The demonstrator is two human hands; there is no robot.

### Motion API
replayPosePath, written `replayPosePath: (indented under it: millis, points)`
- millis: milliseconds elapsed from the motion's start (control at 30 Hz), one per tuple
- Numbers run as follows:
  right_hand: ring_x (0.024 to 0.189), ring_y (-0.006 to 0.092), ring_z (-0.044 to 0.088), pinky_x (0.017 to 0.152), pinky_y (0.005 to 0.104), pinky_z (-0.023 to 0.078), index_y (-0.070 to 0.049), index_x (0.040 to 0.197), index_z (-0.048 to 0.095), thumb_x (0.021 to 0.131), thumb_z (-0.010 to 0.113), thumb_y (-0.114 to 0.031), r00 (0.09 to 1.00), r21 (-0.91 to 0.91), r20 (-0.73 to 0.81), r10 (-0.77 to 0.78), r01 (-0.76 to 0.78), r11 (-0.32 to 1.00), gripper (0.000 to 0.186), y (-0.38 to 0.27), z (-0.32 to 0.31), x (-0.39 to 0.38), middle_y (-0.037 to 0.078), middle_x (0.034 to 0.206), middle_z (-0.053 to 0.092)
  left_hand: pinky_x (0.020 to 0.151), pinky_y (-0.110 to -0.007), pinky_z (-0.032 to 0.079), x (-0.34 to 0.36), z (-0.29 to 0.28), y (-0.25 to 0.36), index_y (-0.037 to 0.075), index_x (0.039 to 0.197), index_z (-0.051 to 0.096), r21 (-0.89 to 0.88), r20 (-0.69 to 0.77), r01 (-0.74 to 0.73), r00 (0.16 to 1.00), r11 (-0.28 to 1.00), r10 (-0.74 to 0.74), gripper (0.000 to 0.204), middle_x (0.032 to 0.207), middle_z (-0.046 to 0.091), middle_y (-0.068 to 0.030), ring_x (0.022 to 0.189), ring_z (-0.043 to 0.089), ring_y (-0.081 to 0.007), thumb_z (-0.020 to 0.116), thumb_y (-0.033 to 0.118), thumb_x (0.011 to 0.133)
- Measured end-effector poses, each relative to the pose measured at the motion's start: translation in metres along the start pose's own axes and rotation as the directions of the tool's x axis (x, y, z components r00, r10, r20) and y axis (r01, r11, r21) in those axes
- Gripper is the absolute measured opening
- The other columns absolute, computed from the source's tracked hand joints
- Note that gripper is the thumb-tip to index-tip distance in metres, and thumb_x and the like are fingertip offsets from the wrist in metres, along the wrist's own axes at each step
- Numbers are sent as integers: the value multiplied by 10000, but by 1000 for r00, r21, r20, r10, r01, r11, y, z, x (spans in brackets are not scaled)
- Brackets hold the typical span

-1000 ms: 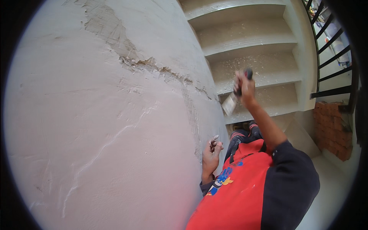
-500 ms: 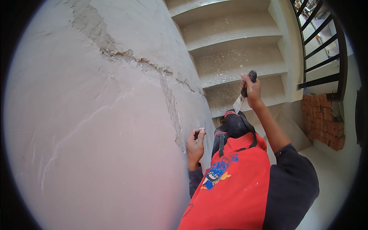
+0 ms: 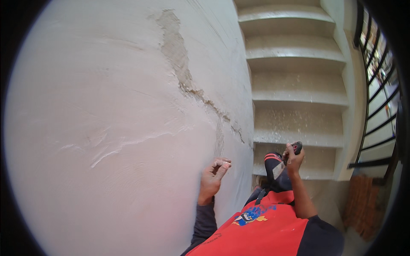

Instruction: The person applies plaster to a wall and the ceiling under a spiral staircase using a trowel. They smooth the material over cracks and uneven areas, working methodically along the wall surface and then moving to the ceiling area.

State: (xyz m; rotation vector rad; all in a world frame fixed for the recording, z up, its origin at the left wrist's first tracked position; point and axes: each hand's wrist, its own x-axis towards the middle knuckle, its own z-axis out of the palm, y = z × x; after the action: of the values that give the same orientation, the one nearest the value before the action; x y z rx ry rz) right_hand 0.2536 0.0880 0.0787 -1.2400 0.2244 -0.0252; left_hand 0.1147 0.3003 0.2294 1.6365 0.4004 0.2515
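Observation:
My right hand (image 3: 294, 162) is wrapped round the dark handle of a putty knife (image 3: 278, 170), its pale blade angled down over my dark trouser leg. My left hand (image 3: 211, 178), whitened with dust, is pinched closed close to the wall. A small whitish bit shows at its fingertips, too small to name. Just above that hand runs a scraped grey strip (image 3: 219, 138) in the plaster. Higher up, a rough broken crack (image 3: 205, 100) slants down to the right from a wider bare patch (image 3: 174, 40).
Concrete stairs (image 3: 299, 87) climb ahead on the right, with white crumbs (image 3: 294, 128) on the lower steps. A black metal railing (image 3: 380, 106) borders them. Stacked reddish bricks (image 3: 362, 205) stand at the lower right. The pale wall (image 3: 106, 200) fills the left side.
The view has shifted, showing more stairs. My left hand has risen along the wall to the foot of the scraped strip, still pinched. The putty knife stays in my right hand.

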Motion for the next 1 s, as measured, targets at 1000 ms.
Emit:
replayPosePath:
  millis: [1000]
  points:
    - [384, 161, 442, 354, 281, 370, -42, 725, 421, 831, 630, -51, 172, 838, -47, -984, 543, 55, 234, -352, 311, 61, 47, 507, 434, 827, -459, 445, -55, -33, 241, 49, 957, 566, -114, -158, -438, 894, 892, 419, 297, 933, 580, -165, 839, 588, -287, 608, 325, 857]
